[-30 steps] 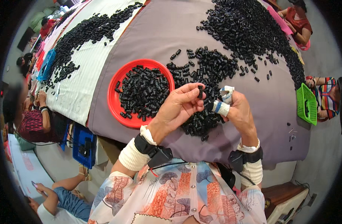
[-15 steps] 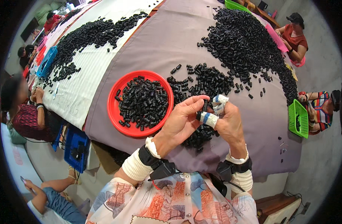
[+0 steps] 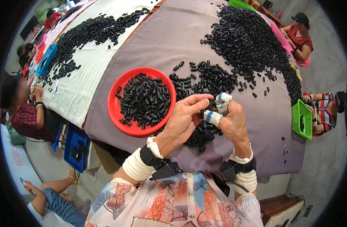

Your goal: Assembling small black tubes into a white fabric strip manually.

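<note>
My left hand (image 3: 184, 117) is closed, with thumb and fingertips pinched on a small black cylindrical part (image 3: 210, 104). Facing it, my right hand (image 3: 234, 123) is also closed, its fingers bent in against the same part. White finger covers with blue stripes (image 3: 212, 117) wrap the right thumb and forefinger. The fingers hide much of the part. Beneath and behind both hands lies a loose pile of similar black parts (image 3: 215, 78). A round red tray (image 3: 114, 120), heaped with more of these parts, sits just left of my left hand.
A much larger heap of black parts (image 3: 245, 41) covers the far right of the grey tablecloth (image 3: 143, 49). A green basket (image 3: 302, 120) stands at the right edge. Another heap (image 3: 94, 32) and a blue basket (image 3: 47, 59) lie on the white cloth. Co-workers sit around both tables.
Both hands stay nearly in place, with the fingers shifting slightly around the black part. The part shows less between the fingertips now. The red tray appears slightly further left and up in view.
</note>
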